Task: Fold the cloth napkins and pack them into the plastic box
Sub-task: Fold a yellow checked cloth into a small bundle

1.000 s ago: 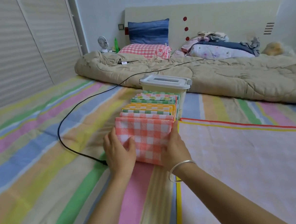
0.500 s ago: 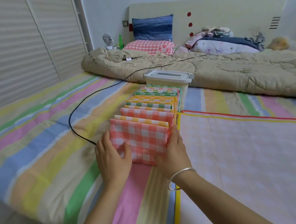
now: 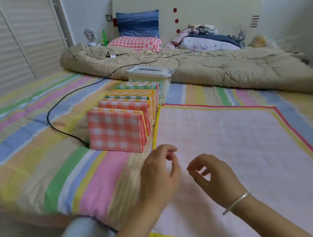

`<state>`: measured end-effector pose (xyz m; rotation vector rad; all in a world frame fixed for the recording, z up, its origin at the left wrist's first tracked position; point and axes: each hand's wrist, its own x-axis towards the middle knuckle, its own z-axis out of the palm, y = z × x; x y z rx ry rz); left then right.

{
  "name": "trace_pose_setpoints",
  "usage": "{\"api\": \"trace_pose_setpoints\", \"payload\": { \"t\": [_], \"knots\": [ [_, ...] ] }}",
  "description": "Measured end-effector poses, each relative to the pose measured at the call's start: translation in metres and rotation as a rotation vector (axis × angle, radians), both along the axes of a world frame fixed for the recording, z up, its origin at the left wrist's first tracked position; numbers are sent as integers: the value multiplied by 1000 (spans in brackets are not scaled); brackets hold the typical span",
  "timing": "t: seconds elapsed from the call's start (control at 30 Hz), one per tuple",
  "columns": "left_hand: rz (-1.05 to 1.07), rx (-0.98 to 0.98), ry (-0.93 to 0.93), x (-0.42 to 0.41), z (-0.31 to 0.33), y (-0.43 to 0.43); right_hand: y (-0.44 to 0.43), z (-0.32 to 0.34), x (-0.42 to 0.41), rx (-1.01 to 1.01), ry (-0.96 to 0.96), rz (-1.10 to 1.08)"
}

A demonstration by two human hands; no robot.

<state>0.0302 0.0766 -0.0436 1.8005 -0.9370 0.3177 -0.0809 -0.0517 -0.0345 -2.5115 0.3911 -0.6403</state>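
Observation:
A row of folded checked napkins (image 3: 116, 132) stands on edge on the striped bedsheet, the nearest one orange and white, others yellow and green behind it. The row runs back to a white plastic box (image 3: 165, 88) with its lid (image 3: 148, 71) on. My left hand (image 3: 159, 175) and my right hand (image 3: 213, 175) hover close together in front of the row, over a spread pink cloth (image 3: 237, 149) with a yellow and red border. Both hands have loosely curled fingers and hold nothing. A silver bangle circles my right wrist.
A black cable (image 3: 58, 106) loops across the sheet to the left of the napkins. A beige quilt (image 3: 204, 68), pillows and a heap of clothes lie at the head of the bed. The bed's near edge (image 3: 47, 214) is at the lower left.
Both hands let go of the front orange napkin and drew back toward me and to the right, over the pink cloth. The view pulled back; the napkin row stands on its own.

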Motion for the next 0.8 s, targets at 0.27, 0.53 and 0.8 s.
{"api": "trace_pose_setpoints", "payload": {
  "t": [0.27, 0.53, 0.8],
  "knots": [
    [-505, 729, -24, -68, -16, -28, -54, -23, -138, -116, 244, 174],
    [-586, 1044, -189, -74, -6, -28, -61, -24, -163, 18, 244, 158],
    [-739, 982, 151, -53, 23, -30, -55, -3, -162, -373, 68, -156]
  ]
}}
